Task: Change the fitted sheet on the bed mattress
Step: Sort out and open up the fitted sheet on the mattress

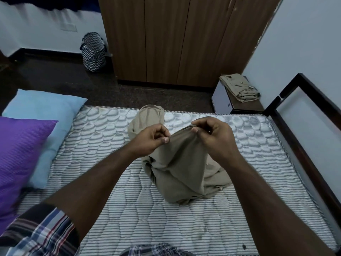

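Observation:
A beige fitted sheet is bunched up in the middle of the bare striped quilted mattress. Its upper edge is lifted off the mattress. My left hand pinches that edge between thumb and fingers. My right hand pinches the same edge a little to the right and slightly higher. The lower folds of the sheet rest on the mattress, and another bunch of it lies behind my hands.
A purple pillow and a light blue pillow lie at the mattress's left. A dark wooden bed frame runs along the right. Folded beige cloth sits on a bedside stand. A wardrobe and zigzag laundry basket stand beyond.

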Available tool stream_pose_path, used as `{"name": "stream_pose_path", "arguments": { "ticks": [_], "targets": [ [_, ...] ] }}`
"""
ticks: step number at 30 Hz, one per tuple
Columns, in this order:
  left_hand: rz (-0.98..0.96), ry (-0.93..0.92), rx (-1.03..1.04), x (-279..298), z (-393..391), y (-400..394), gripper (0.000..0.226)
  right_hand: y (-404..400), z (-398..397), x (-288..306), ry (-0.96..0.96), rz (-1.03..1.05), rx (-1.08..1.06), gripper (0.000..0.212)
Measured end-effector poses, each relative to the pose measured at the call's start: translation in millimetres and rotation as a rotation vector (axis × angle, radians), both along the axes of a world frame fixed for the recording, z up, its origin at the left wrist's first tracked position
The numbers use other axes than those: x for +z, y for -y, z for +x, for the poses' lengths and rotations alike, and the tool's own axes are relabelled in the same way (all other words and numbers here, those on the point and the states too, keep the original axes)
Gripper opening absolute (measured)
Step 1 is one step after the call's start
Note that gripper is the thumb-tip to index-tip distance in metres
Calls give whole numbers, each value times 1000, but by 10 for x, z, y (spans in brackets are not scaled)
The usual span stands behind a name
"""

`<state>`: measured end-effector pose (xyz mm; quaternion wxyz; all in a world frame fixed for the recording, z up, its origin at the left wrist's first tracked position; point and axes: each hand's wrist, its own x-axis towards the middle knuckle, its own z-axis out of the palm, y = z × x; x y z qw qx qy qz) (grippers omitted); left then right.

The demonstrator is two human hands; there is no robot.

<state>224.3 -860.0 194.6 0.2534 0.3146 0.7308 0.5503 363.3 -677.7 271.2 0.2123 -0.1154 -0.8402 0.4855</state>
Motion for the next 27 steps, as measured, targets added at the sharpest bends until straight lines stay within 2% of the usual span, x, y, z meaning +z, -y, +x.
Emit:
{"name": "stream_pose_path", "arguments": {
  "ticks": [5,9,14,17,23,27],
  "targets": [
    [-59,-32,-79,-191,-7,-193,20,-132,168,14,-11,-51,-57,28],
    [-220,-205,-188,-323,-30,-326,27,-227,277,26,6,-43,-82,22],
    [-350,-296,-216,-392,-79,-423,24,-331,421,71,-19,-15,-126,26],
    [-324,-267,-203,-419,-132,-417,29,-379,486,71,-36,-27,-156,26],
    [-281,-51,-155,-437,-169,-451,33,-391,542,43,-42,-59,-169,23],
    [-320,-162,-202,-453,-181,-512,21,-368,538,42,-44,-70,-170,23]
  ]
}}
